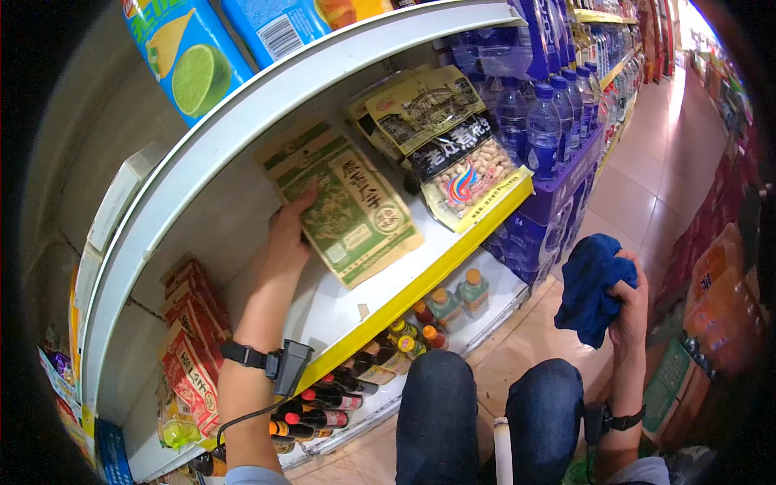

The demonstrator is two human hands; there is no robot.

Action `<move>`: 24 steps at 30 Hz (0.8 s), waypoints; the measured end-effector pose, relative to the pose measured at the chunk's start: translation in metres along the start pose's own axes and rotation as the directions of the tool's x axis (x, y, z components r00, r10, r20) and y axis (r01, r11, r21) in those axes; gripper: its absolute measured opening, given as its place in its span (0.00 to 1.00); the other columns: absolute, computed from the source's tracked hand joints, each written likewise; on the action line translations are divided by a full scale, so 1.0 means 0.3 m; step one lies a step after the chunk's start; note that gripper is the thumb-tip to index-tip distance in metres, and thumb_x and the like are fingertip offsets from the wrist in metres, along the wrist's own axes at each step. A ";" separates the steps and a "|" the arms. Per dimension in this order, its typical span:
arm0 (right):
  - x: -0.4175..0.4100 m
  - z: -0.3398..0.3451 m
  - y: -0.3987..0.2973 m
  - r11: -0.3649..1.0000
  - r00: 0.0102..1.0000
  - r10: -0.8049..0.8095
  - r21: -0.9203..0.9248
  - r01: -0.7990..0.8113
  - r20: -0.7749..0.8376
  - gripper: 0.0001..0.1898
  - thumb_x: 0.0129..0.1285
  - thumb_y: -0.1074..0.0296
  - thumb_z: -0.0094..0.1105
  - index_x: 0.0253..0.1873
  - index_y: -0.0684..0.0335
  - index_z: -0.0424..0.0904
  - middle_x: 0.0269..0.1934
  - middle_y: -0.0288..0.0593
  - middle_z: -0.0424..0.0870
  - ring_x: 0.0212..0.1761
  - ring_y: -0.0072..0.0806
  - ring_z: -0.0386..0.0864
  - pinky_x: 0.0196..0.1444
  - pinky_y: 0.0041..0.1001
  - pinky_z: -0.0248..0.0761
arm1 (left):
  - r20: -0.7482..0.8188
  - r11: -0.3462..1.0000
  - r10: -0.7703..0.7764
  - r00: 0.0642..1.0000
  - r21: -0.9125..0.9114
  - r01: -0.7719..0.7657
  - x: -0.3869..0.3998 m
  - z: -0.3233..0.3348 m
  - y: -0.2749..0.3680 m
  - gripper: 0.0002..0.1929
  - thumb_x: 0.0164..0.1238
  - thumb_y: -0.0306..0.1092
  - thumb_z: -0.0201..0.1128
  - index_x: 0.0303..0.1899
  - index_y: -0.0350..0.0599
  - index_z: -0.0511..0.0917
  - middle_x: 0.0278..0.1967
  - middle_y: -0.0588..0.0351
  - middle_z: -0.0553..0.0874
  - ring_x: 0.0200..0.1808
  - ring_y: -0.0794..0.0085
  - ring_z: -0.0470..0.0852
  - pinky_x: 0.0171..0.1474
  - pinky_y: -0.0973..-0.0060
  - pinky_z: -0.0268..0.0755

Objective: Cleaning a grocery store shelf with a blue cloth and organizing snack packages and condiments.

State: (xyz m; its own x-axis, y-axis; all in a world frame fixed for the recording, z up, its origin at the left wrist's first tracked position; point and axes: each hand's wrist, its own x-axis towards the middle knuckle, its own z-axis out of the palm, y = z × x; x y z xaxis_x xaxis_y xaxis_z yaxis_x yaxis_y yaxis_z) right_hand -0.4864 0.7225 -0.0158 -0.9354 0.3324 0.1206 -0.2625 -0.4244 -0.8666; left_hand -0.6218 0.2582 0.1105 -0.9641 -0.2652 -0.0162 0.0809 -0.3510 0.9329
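On the white shelf (315, 321), my left hand (295, 217) grips the left edge of a green and tan paper snack bag (357, 212), thumb across its front. The bag leans back, its lower edge near the middle of the shelf, and my other fingers are hidden behind it. To its right stand yellow and black bags of peanuts (461, 151), close to the yellow shelf edge strip (418, 267). Out over the aisle, my right hand (628, 297) holds a bunched dark blue cloth (591, 288), away from the shelf.
Red snack bags (188, 357) stand at the shelf's left end. Sauce bottles (327, 397) line the shelf below. Purple-wrapped water bottles (548, 130) border the right side. Blue chip bags (194, 66) sit on the shelf above. My knees (436, 412) are close to the lower shelf.
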 end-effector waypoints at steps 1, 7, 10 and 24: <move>-0.004 -0.003 -0.003 1.000 1.000 -0.002 0.001 0.002 -0.002 0.23 0.45 0.81 0.51 0.51 0.61 0.75 0.40 0.37 0.79 0.40 0.26 0.80 0.47 0.26 0.79 | 0.003 1.000 0.000 1.000 0.000 0.000 -0.013 0.044 -0.019 0.25 0.70 0.31 0.69 0.63 0.32 0.70 0.57 0.43 0.82 0.54 0.59 0.86 0.55 0.64 0.84; -0.025 -0.029 -0.022 1.000 1.000 -0.010 -0.002 0.010 -0.024 0.24 0.45 0.82 0.50 0.51 0.61 0.75 0.40 0.37 0.79 0.40 0.26 0.79 0.48 0.25 0.77 | -0.024 0.986 -0.143 0.989 -0.087 0.141 -0.015 0.121 -0.148 0.26 0.69 0.33 0.71 0.63 0.33 0.71 0.54 0.44 0.84 0.53 0.57 0.86 0.54 0.64 0.85; -0.027 -0.058 -0.032 1.000 0.999 -0.012 -0.003 0.012 -0.043 0.24 0.45 0.82 0.50 0.52 0.61 0.75 0.40 0.37 0.79 0.40 0.26 0.79 0.47 0.24 0.77 | 0.040 0.985 -0.159 0.986 -0.062 0.161 -0.046 0.124 -0.157 0.25 0.70 0.37 0.70 0.62 0.35 0.73 0.54 0.47 0.85 0.52 0.61 0.87 0.55 0.63 0.83; -0.023 -0.031 -0.058 0.999 0.999 -0.028 0.031 0.029 -0.030 0.25 0.45 0.82 0.51 0.53 0.61 0.75 0.41 0.39 0.80 0.40 0.28 0.81 0.46 0.27 0.80 | 0.084 0.987 -0.149 0.985 0.079 0.143 0.006 0.042 -0.116 0.21 0.75 0.33 0.62 0.63 0.34 0.70 0.56 0.44 0.84 0.54 0.58 0.86 0.58 0.62 0.84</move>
State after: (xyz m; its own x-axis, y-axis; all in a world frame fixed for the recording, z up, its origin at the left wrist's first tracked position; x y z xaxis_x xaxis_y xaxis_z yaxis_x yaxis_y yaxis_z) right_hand -0.4730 0.7355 -0.0060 -0.9200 0.3696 0.1304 -0.2970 -0.4405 -0.8472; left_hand -0.6295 0.2813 0.0826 -0.9831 -0.1337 -0.1249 -0.0776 -0.3133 0.9465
